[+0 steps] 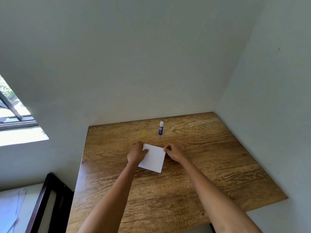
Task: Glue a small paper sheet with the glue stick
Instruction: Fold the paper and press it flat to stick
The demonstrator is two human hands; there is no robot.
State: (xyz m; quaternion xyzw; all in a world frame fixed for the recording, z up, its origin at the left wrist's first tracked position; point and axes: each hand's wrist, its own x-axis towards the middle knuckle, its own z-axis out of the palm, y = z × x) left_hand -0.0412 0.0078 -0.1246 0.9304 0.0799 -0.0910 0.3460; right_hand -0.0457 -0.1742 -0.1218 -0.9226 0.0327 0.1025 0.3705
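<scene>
Both of your hands are pinching the small paper sheet point(154, 158) at its far corners: the left hand point(137, 153) with thumb on top, the right hand point(173, 152) with fingertips closed on the corner. You are squaring it on the wooden table point(202, 165), so gluing looks not yet begun. Next, you are likely reaching for the glue stick point(161, 128), standing upright beyond the sheet, uncapped, its yellow cap point(144, 134) nearby. The paper is thin, white, square; the tabletop shows grain.

Both arms extended forward; left hand point(137, 153) and right hand point(173, 152) pinching, fingers curled.
</scene>
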